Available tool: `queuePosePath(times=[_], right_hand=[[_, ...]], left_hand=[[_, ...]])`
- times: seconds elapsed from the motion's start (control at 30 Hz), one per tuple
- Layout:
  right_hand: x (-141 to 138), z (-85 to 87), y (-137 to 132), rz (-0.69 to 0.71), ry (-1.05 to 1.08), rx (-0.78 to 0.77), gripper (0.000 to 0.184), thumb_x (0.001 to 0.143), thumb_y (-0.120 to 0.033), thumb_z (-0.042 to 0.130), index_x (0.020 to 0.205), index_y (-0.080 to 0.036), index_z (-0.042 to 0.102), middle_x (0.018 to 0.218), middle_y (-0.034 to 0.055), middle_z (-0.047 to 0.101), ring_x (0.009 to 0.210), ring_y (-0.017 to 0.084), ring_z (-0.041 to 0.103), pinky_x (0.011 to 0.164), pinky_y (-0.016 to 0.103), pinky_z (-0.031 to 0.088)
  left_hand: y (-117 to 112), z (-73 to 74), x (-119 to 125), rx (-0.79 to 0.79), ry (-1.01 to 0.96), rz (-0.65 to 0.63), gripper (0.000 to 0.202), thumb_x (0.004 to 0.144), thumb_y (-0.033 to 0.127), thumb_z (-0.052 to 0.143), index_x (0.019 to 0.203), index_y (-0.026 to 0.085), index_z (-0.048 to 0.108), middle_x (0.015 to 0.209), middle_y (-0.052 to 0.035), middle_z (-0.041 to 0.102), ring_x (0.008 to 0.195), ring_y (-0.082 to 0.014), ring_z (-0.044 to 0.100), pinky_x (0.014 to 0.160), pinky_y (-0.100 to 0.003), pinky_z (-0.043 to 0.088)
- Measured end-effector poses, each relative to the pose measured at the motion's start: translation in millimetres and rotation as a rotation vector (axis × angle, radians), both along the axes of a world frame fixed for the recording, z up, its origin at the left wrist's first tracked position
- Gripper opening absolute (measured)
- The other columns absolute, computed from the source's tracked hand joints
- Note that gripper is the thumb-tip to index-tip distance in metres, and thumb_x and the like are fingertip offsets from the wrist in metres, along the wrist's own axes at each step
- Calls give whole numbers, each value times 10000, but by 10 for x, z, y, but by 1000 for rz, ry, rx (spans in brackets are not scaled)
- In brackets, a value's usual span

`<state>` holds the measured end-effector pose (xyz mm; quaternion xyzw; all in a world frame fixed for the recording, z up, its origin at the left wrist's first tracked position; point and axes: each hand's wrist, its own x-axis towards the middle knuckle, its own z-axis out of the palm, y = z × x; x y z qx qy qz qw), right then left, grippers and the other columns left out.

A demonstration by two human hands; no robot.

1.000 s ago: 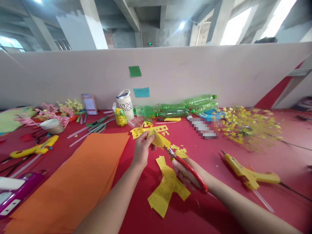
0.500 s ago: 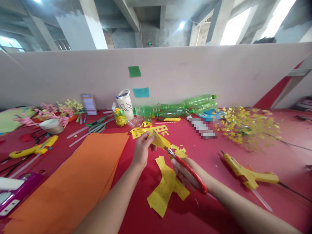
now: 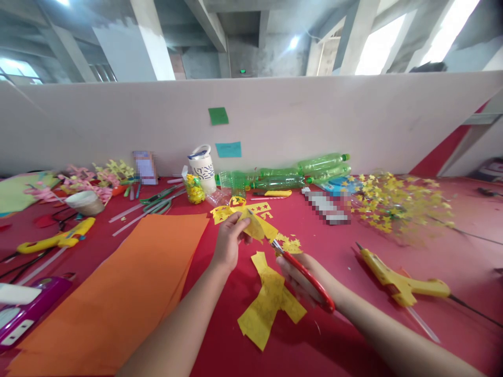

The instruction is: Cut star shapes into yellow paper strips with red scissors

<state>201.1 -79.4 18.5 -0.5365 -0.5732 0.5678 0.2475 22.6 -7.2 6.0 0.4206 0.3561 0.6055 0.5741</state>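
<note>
My left hand point(image 3: 231, 238) pinches a strip of yellow paper point(image 3: 257, 226) between thumb and fingers, above the middle of the table. Red-handled scissors point(image 3: 308, 277) are gripped in my right hand point(image 3: 301, 269), their blades at the strip's right end; part of the blades is hidden behind the paper. Just beyond the scissors lies a small pile of yellow paper stars point(image 3: 293, 244). Below my hands, several yellow paper pieces point(image 3: 271, 293) overlap on the red table point(image 3: 212, 335). Behind my left hand are yellow offcuts with star-shaped holes point(image 3: 261, 208).
Orange sheets point(image 3: 118, 283) cover the left front. A yellow glue gun point(image 3: 401, 280) lies right, another glue gun point(image 3: 58, 238) left. Green plastic bottles point(image 3: 279, 180), a white cup point(image 3: 203, 170) and a utility knife point(image 3: 278, 193) are at the back. A star-covered branch point(image 3: 393, 204) lies back right.
The yellow strip's right end has shifted slightly at the scissor blades. Both hands keep nearly the same place and hold; the whole view has drifted slightly.
</note>
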Motion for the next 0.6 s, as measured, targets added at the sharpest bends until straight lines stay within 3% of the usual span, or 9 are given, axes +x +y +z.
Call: queuePosePath(times=[0.2, 0.4, 0.6], right_hand=[[3, 0, 8, -11, 9, -24, 492, 810, -570, 582, 566, -193, 380, 389, -65, 401, 308, 64, 393, 316, 165, 285], [25, -35, 22, -26, -20, -19, 473, 814, -553, 586, 575, -189, 402, 397, -64, 404, 315, 64, 402, 317, 163, 294], [35, -95, 51, -23, -35, -23, 480, 807, -576, 579, 581, -192, 402, 397, -61, 394, 326, 75, 406, 330, 183, 305]], left_hand=[[30, -12, -19, -80, -106, 54, 232, 636, 260, 747, 756, 178, 567, 654, 38, 614, 511, -84, 542, 439, -181, 363], [52, 5, -49, -51, -141, 72, 206, 633, 232, 736, 770, 175, 593, 660, 45, 608, 580, -89, 590, 554, -192, 431], [81, 14, -80, -93, -86, 106, 244, 646, 294, 712, 799, 200, 546, 652, 48, 622, 513, -102, 588, 490, -205, 419]])
